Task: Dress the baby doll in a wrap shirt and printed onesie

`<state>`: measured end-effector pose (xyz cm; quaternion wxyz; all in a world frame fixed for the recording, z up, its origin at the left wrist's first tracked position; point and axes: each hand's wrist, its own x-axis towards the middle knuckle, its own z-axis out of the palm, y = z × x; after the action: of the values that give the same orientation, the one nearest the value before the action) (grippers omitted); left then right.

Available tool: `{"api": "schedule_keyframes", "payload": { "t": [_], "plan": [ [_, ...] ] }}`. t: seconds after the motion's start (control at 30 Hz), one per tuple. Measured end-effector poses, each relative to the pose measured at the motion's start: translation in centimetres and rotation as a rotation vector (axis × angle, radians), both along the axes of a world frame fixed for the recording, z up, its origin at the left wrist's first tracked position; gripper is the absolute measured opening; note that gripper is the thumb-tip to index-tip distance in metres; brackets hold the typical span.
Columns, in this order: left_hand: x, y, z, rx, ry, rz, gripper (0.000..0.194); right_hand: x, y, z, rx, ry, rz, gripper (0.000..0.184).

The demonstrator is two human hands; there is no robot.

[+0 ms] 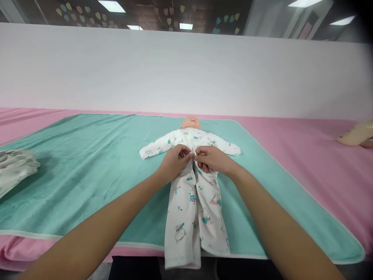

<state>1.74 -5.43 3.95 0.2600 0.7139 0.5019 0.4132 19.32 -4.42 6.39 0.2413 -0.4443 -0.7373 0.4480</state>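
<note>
A baby doll (190,123) lies on its back on a teal mat (87,167), dressed in a white romper (192,202) printed with small teal and pink animals. Its legs hang over the near edge. My left hand (175,160) and my right hand (211,158) meet at the middle of the doll's belly. Both pinch the front opening of the romper, fingers curled and thumbs pressed together. The closure itself is hidden under my fingertips.
The mat lies on a pink sheet (320,155) covering a long table before a white wall. A crumpled grey-white cloth (14,169) sits at the left edge. A beige object (357,134) lies at the far right.
</note>
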Motion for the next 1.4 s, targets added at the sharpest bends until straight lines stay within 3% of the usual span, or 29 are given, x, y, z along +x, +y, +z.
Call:
{"api": "schedule_keyframes", "payload": {
  "t": [0.2, 0.43, 0.53, 0.77, 1.1, 1.4],
  "plan": [
    [0.0, -0.1, 0.1, -0.023, -0.018, 0.033, 0.011, -0.1, 0.0, -0.2, -0.014, 0.018, -0.011, 0.014],
    [-0.2, -0.3, 0.9, -0.246, -0.229, -0.045, 0.016, -0.1, 0.1, -0.5, 0.006, 0.067, 0.014, 0.012],
    [-0.3, -0.3, 0.9, -0.273, -0.261, -0.068, 0.018, -0.1, 0.2, -0.7, 0.014, 0.067, 0.017, 0.013],
    [-0.2, -0.1, 0.2, -0.116, -0.156, -0.012, 0.019, -0.2, -0.1, -0.1, 0.008, 0.032, 0.026, 0.014],
    [-0.5, -0.3, 0.0, -0.079, -0.058, -0.041, 0.023, -0.2, 0.0, -0.3, -0.029, 0.059, 0.025, 0.004],
    [0.7, -0.7, 0.0, 0.057, 0.085, 0.04, 0.008, 0.0, -0.3, 0.2, -0.086, 0.067, 0.061, 0.016]
  ]
}}
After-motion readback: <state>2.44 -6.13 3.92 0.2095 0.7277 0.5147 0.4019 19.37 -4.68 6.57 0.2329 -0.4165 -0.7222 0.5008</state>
